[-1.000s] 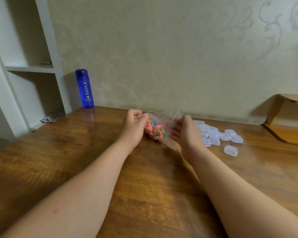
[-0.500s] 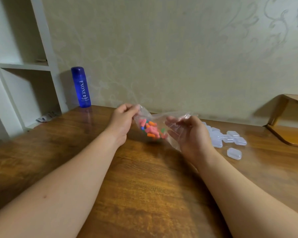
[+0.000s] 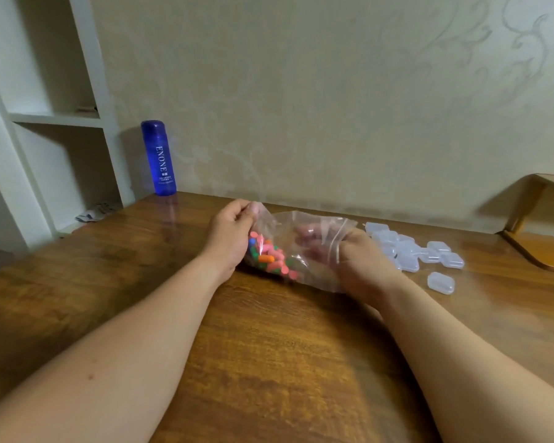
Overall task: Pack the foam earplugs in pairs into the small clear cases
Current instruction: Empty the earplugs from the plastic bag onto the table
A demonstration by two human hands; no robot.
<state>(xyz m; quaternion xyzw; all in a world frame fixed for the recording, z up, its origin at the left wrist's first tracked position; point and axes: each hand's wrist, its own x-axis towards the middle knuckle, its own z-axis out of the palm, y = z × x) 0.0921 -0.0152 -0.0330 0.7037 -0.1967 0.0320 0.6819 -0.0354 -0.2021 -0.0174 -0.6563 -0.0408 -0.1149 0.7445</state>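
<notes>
Blue bottle (image 3: 159, 158) back left, clear cases (image 3: 408, 254) right. The bag (image 3: 301, 223) of earplugs (image 3: 269, 259) lies crosswise over the table (image 3: 269, 346), mouth rightward. Fingers of the left hand (image 3: 231, 238) pinch its corner; those of the right hand (image 3: 362, 270) are inside, grip unclear.

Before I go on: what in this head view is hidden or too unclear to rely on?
Head view only:
- Right hand: reaches inside the clear bag and is blurred by the plastic; what it pinches, if anything, is unclear.
- Foam earplugs: heaped, partly behind the left hand; count unknowable.
- Small clear cases: overlapping, translucent; number and contents unclear.
- Blue bottle: print under ENONE too small.
</notes>
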